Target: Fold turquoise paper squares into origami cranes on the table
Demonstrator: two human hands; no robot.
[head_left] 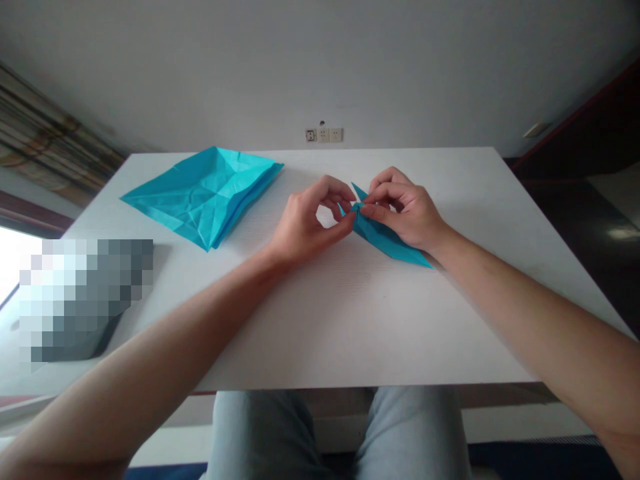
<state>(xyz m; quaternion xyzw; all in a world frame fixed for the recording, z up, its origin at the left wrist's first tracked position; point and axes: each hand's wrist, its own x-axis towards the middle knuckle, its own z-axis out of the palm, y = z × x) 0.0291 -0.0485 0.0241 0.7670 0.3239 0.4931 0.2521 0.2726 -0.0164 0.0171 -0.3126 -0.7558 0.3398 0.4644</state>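
From where I stand, the person's two bare hands meet above the white table (360,320), both curled into a tight pinch rather than a fist. The left hand (310,223) and the right hand (405,210) grip a narrow folded piece of turquoise paper (390,241) at its thick centre, near the middle of the table. The right fingertips (369,210) press in from the right, one long point of paper runs toward the near right, and a short tip stands toward the far side. Which finger holds which layer is hidden. With work this small, I'd judge that steady fingertip pressure matters most: keeping the layers squared between the pads should give a crisp crease without crumpling the paper. Toward the far left lies a larger creased sheet of the same blue-green paper (203,197), and a pixelated grey object (85,300) sits nearer on the left, too blurred to name.
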